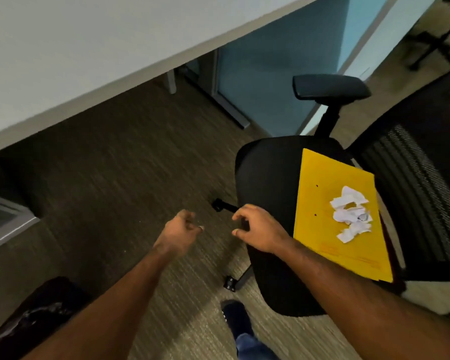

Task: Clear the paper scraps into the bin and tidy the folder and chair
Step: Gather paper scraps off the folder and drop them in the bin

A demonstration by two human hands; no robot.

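A black office chair stands at the right, turned away from the desk. A yellow folder lies flat on its seat. Several crumpled white paper scraps are piled on the folder. My right hand hovers at the seat's front left edge, fingers curled and apart, holding nothing. My left hand hangs over the carpet to the left of the chair, fingers loosely curled, empty. A bin with a black liner shows at the bottom left corner.
A white desk runs across the top left, with its metal leg and a blue partition behind. The chair's armrest and mesh back are at right. My shoe is on the carpet near a chair caster.
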